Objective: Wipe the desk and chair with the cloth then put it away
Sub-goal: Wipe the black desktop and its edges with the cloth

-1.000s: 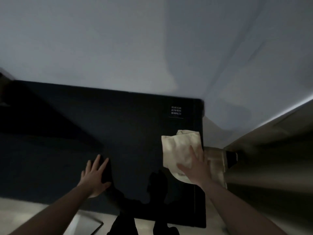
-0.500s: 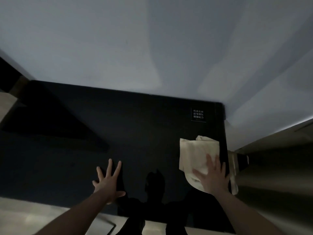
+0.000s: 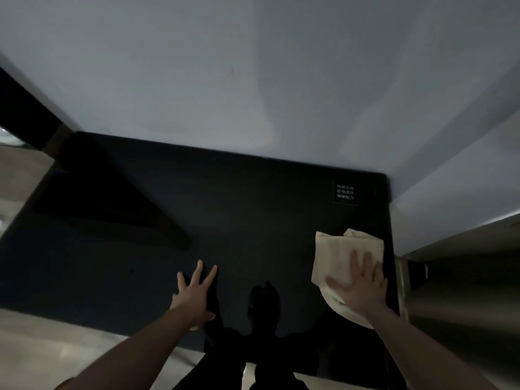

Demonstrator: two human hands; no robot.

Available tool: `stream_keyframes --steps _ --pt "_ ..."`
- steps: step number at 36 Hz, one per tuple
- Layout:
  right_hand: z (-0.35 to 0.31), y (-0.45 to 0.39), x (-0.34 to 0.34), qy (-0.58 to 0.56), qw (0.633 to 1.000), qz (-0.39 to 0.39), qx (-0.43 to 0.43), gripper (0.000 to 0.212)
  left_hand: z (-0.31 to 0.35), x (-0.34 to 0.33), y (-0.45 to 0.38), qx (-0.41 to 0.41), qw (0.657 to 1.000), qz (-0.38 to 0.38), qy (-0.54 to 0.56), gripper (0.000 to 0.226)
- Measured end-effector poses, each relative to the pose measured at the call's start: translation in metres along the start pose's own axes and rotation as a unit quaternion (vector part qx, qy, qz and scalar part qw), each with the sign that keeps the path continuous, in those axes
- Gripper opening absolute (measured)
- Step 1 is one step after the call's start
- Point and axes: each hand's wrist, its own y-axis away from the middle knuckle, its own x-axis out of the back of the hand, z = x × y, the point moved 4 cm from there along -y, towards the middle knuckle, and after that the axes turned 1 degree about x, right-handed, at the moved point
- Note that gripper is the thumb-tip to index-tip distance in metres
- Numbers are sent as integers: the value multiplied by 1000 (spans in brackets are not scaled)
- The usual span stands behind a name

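cream cloth (image 3: 342, 256) lay under the flat, spread right hand (image 3: 361, 288) at lower right; one outward push risked it slipping off the black glass desk (image 3: 253, 215) edge.

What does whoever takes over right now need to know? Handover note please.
Left hand: flat on the desk, fingers spread, holding nothing.
Right hand: flat on the cloth, pressing it to the desk near the right edge.
Done: desk wipe is under way; how much is covered cannot be told.
Left: finish the desk, wipe the chair (not in view), put the cloth away.
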Motion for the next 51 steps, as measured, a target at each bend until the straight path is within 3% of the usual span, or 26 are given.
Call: stream_keyframes --steps 6,10,16,19,32,46,51 --pt "-36 2 -8 -14 1000 1 -7 112 -34 21 -4 -50 997 62 -6 110" --pt "-70 5 -15 5 1000 1 -1 112 -81 34 -12 -33 996 78 24 113" --pt "-124 13 -31 16 1000 -4 -6 107 -171 59 -30 21 998 67 6 123" --pt "-156 17 -40 19 999 -7 -31 106 -203 69 -38 11 998 49 -26 129" --pt "-333 61 -88 -4 998 -46 -49 108 -220 78 -45 -62 997 20 -46 135" --pt "-341 58 -82 13 998 -54 -38 114 -239 101 -48 -133 986 10 -104 119" --pt "-346 61 -81 17 998 -43 -48 113 -267 124 -49 -154 985 17 -78 108"
